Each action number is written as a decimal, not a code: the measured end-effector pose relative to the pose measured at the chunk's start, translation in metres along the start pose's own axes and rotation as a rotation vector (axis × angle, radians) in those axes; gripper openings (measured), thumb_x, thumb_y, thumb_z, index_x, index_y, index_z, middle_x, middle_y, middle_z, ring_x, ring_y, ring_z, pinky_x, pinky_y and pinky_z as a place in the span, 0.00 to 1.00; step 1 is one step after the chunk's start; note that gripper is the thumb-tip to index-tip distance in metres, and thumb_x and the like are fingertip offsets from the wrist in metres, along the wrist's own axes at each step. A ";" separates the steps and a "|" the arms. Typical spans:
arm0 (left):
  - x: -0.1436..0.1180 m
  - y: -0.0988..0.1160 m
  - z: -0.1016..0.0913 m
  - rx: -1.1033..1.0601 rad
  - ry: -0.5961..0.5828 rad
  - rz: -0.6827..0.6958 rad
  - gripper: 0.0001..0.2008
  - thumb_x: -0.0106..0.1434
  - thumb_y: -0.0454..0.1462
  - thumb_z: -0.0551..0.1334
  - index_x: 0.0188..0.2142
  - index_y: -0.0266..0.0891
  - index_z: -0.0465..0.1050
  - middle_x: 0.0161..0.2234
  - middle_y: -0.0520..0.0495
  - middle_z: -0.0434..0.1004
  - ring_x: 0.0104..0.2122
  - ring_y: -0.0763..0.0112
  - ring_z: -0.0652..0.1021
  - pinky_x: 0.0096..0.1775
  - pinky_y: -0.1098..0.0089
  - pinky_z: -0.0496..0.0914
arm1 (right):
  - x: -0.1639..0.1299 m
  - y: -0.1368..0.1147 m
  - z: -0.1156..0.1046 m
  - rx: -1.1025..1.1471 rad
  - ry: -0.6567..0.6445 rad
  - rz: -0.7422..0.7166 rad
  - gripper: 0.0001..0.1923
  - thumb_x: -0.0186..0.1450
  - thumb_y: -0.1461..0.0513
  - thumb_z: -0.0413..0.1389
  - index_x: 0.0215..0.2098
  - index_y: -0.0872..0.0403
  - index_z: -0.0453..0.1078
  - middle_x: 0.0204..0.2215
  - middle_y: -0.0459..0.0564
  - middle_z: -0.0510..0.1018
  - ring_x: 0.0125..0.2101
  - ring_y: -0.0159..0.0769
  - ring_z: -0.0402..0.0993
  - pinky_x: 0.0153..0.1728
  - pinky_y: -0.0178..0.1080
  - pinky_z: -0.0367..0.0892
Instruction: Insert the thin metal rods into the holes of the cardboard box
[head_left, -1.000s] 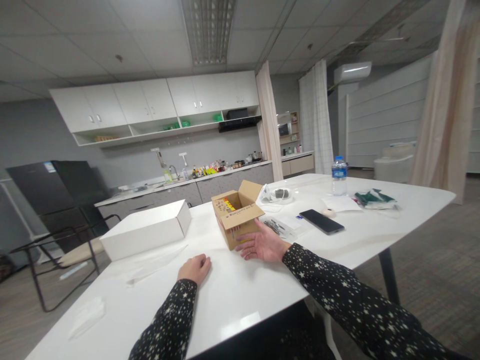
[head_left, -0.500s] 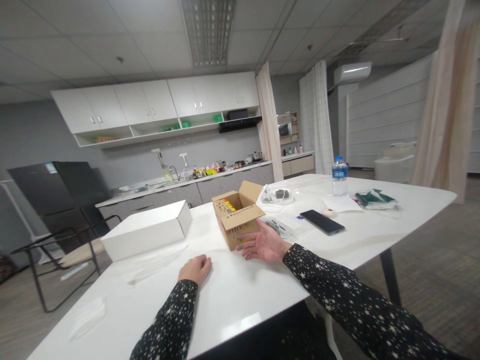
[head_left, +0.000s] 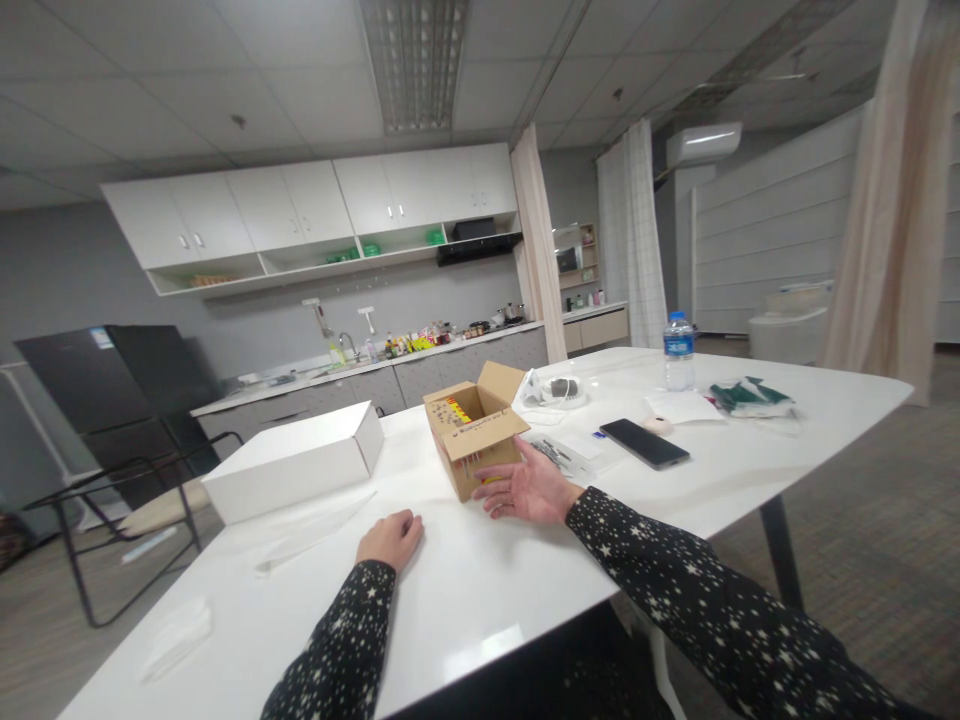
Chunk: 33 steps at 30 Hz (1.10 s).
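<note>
An open cardboard box (head_left: 480,440) stands on the white table (head_left: 480,580), its flaps folded out and yellow-red printing showing on an inner flap. In front of the box, my right hand (head_left: 531,485) is open, palm turned towards it and fingers spread close to its front face; whether they touch it I cannot tell. My left hand (head_left: 391,540) rests on the tabletop left of the box, fingers curled into a loose fist with nothing seen in it. Just right of the box lies a clear bag (head_left: 559,455) with small dark pieces.
A white box (head_left: 296,455) sits on the left, near thin clear plastic (head_left: 311,535) and a crumpled white piece (head_left: 176,640). On the right are a black phone (head_left: 643,443), a water bottle (head_left: 679,355), a green packet (head_left: 750,398) and a coiled white cable (head_left: 562,390).
</note>
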<state>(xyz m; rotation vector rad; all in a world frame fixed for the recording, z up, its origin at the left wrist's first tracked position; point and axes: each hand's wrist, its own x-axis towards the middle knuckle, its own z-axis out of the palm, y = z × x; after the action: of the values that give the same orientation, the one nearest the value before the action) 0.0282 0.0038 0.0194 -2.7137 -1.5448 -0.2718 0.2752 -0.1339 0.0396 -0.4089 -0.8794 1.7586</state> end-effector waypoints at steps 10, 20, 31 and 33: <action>0.001 0.000 0.001 0.000 -0.004 -0.001 0.19 0.63 0.47 0.47 0.27 0.42 0.69 0.32 0.45 0.78 0.37 0.61 0.76 0.33 0.69 0.61 | -0.005 -0.002 0.009 -0.007 -0.017 0.002 0.45 0.63 0.37 0.32 0.51 0.65 0.66 0.43 0.65 0.76 0.40 0.47 0.75 0.45 0.47 0.63; 0.002 -0.002 0.003 -0.007 0.006 -0.004 0.19 0.63 0.47 0.47 0.27 0.42 0.69 0.31 0.46 0.77 0.36 0.62 0.76 0.33 0.70 0.62 | -0.010 -0.005 0.026 -0.026 0.028 0.023 0.44 0.60 0.34 0.31 0.54 0.57 0.62 0.49 0.63 0.72 0.46 0.48 0.70 0.47 0.52 0.59; 0.003 -0.002 0.003 0.021 0.008 0.013 0.18 0.63 0.47 0.46 0.26 0.43 0.69 0.31 0.46 0.78 0.35 0.63 0.76 0.33 0.70 0.61 | 0.011 0.010 -0.002 -0.676 0.400 -0.305 0.21 0.62 0.49 0.51 0.37 0.59 0.71 0.35 0.56 0.77 0.27 0.35 0.71 0.27 0.36 0.63; 0.003 -0.002 0.004 0.022 0.015 0.011 0.18 0.63 0.47 0.46 0.26 0.43 0.69 0.31 0.46 0.78 0.35 0.63 0.76 0.33 0.71 0.61 | 0.014 0.014 -0.011 -1.016 0.554 -0.401 0.13 0.59 0.55 0.54 0.34 0.58 0.71 0.31 0.53 0.77 0.26 0.34 0.70 0.28 0.36 0.61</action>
<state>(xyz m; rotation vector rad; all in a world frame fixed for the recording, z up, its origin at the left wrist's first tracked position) 0.0282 0.0076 0.0161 -2.6962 -1.5198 -0.2733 0.2679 -0.1192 0.0244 -1.2072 -1.2726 0.6569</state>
